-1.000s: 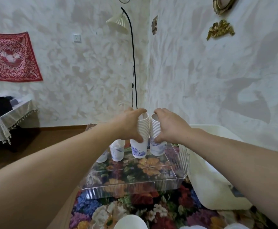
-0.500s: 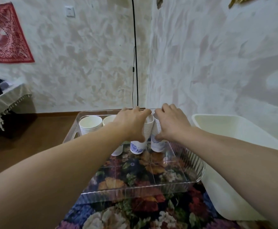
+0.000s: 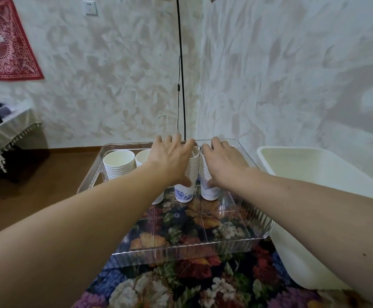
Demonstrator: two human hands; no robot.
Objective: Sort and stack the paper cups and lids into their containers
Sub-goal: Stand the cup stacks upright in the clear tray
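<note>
**Two stacks set down in the tray's far row**

My left hand [image 3: 172, 161] wraps the third stack of cups [image 3: 186, 174], thumb low on its near side and fingers over the rim; my right hand [image 3: 223, 163] holds the fourth stack [image 3: 209, 185] the same way. Both stacks now stand with their bases on the floor of the clear tray [image 3: 192, 250], whereas a second ago I carried them raised above it. My grasp has not yet let go, though the fingers look looser than before (how firmly they press I cannot tell).

Nearest to me lies the floral cloth [image 3: 159, 285] under the tray. The tray's near compartments hold nothing. Farther in, the two held stacks stand side by side, touching or nearly so, in the right half of the far row. To their left a second stack [image 3: 143, 157] is partly hidden by my left wrist, and the leftmost stack [image 3: 119, 163] stands free by the tray's left wall. A white bin [image 3: 314, 172] sits just right of the tray; no lids show in it from this angle. Beyond, a black lamp pole [image 3: 181, 70] rises against the wall.

I judge the cup half of the sort nearly done: four stacks in one row, with release the next step. The lids remain to be dealt with.
</note>
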